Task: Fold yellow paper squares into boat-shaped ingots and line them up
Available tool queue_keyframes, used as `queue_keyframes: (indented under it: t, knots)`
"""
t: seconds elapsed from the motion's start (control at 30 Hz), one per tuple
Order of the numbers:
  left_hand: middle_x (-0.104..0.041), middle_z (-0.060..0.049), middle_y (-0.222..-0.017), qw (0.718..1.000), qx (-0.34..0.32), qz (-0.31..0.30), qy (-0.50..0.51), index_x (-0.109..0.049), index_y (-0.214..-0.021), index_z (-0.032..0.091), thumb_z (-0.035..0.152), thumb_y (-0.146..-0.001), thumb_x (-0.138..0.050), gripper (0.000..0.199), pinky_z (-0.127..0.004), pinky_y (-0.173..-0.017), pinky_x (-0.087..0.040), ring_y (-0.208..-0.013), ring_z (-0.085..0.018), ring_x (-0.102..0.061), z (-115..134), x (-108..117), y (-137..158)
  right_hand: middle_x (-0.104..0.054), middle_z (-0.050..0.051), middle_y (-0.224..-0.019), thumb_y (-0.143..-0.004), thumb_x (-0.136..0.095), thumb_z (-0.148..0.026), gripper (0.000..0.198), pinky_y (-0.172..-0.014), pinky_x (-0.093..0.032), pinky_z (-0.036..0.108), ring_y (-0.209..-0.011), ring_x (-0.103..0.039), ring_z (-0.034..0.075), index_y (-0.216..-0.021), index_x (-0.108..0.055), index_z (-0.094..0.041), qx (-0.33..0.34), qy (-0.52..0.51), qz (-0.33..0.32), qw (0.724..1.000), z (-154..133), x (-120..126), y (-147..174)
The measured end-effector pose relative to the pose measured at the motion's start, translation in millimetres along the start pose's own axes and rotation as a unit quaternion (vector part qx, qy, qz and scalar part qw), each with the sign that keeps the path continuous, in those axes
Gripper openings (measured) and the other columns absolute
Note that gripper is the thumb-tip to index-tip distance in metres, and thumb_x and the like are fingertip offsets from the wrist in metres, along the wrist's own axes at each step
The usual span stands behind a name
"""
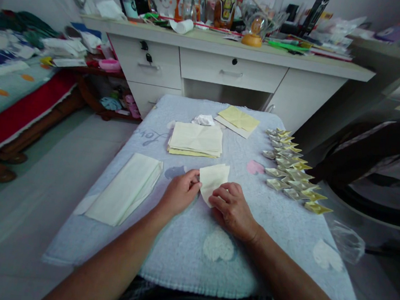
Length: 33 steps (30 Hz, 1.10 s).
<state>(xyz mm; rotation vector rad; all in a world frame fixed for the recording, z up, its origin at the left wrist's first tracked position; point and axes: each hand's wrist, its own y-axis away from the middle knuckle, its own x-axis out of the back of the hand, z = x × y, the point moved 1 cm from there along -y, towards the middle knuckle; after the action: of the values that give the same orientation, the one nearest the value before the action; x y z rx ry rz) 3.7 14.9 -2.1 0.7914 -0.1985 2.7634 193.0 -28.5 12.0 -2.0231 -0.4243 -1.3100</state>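
Observation:
A small pale yellow sheet of paper (214, 176) is held between my two hands, slightly raised at its top edge. My left hand (184, 190) pinches its left edge between thumb and fingers. Curled over its lower right part is my right hand (234, 208), fingertips against the paper; its thumb is hidden. Just beyond lies a stack of cream and yellow paper (196, 139). To the left rests a larger folded pale paper (125, 190). Several folded paper boats (292, 167) stand in rows on the right.
A blue cloth (176, 258) covers the table. Near its far edge are loose yellow sheets (238, 118) and a crumpled white tissue (204, 120). A cluttered white desk (230, 71) stands behind, a bed (12, 85) at left, a plastic bag (347, 241) by the right edge.

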Motion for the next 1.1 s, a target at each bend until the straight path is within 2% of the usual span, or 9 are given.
queue_keyframes:
  t: [0.13, 0.2, 0.33, 0.4, 0.6, 0.73, 0.9, 1.1]
  knots:
    - [-0.060, -0.003, -0.099, 0.986, -0.029, 0.126, -0.101, -0.044, -0.127, 0.021, 0.014, -0.076, -0.062, 0.054, -0.029, -0.076, -0.047, -0.078, -0.015, -0.058, -2, 3, 2, -0.064, 0.007, -0.093, -0.084, -0.058, -0.016, 0.006, -0.080, -0.036, 0.035, -0.090, -0.052, 0.020, -0.085, -0.064, -0.017, -0.007, -0.008, -0.040, 0.999, 0, -3, 0]
    - [-0.056, -0.006, -0.105, 0.979, -0.057, 0.154, -0.123, -0.045, -0.126, 0.019, 0.012, -0.074, -0.064, 0.056, -0.032, -0.081, -0.048, -0.087, -0.018, -0.057, 0, 5, 3, -0.064, 0.008, -0.092, -0.084, -0.058, -0.016, 0.006, -0.079, -0.036, 0.034, -0.088, -0.052, 0.020, -0.084, -0.063, -0.017, -0.013, -0.009, -0.048, 0.999, 0, -4, 0]
    - [-0.056, -0.004, -0.097, 0.979, -0.120, 0.086, -0.140, -0.059, -0.097, 0.020, 0.010, -0.080, -0.058, 0.020, -0.035, -0.088, -0.046, -0.097, -0.020, -0.054, 5, 5, 4, -0.063, 0.007, -0.090, -0.083, -0.056, -0.016, 0.007, -0.079, -0.037, 0.034, -0.087, -0.052, 0.021, -0.084, -0.063, -0.017, -0.021, -0.019, -0.052, 0.998, -2, -4, 0]
    - [-0.056, -0.004, -0.094, 0.979, -0.132, 0.052, -0.146, -0.062, -0.088, 0.020, 0.009, -0.080, -0.058, 0.013, -0.036, -0.089, -0.045, -0.096, -0.021, -0.054, 4, 4, 4, -0.062, 0.007, -0.087, -0.082, -0.056, -0.015, 0.006, -0.079, -0.037, 0.034, -0.085, -0.051, 0.021, -0.083, -0.061, -0.017, -0.033, -0.027, -0.053, 0.998, -2, -4, 0]
    - [-0.056, -0.005, -0.093, 0.981, -0.125, 0.004, -0.151, -0.065, -0.083, 0.019, 0.010, -0.080, -0.060, 0.011, -0.037, -0.087, -0.045, -0.094, -0.021, -0.054, 0, -1, 2, -0.061, 0.007, -0.088, -0.082, -0.056, -0.012, 0.006, -0.082, -0.038, 0.035, -0.087, -0.051, 0.021, -0.082, -0.059, -0.017, -0.062, -0.071, -0.044, 0.995, 1, -4, -1]
    - [-0.056, -0.005, -0.093, 0.981, -0.125, -0.003, -0.148, -0.068, -0.084, 0.019, 0.010, -0.080, -0.058, 0.014, -0.036, -0.087, -0.045, -0.094, -0.021, -0.054, 0, 0, 3, -0.062, 0.007, -0.097, -0.086, -0.058, -0.018, 0.005, -0.085, -0.037, 0.038, -0.093, -0.052, 0.022, -0.085, -0.062, -0.017, -0.102, -0.098, -0.015, 0.990, 6, -5, 1]
    - [-0.055, -0.005, -0.093, 0.982, -0.119, -0.005, -0.149, -0.068, -0.082, 0.019, 0.007, -0.078, -0.057, 0.017, -0.037, -0.088, -0.045, -0.095, -0.021, -0.054, 0, 1, 3, -0.062, 0.007, -0.102, -0.085, -0.062, -0.023, 0.011, -0.087, -0.035, 0.040, -0.099, -0.049, 0.023, -0.076, -0.063, -0.018, -0.158, -0.109, 0.009, 0.981, 10, -5, 1]
    - [-0.055, -0.005, -0.095, 0.981, -0.102, -0.012, -0.166, -0.069, -0.082, 0.020, 0.005, -0.068, -0.059, 0.023, -0.038, -0.090, -0.045, -0.096, -0.021, -0.054, 4, 1, 4, -0.061, 0.006, -0.101, -0.083, -0.066, -0.025, 0.016, -0.086, -0.033, 0.041, -0.100, -0.046, 0.024, -0.069, -0.065, -0.018, -0.221, -0.086, 0.015, 0.971, 11, -5, 0]
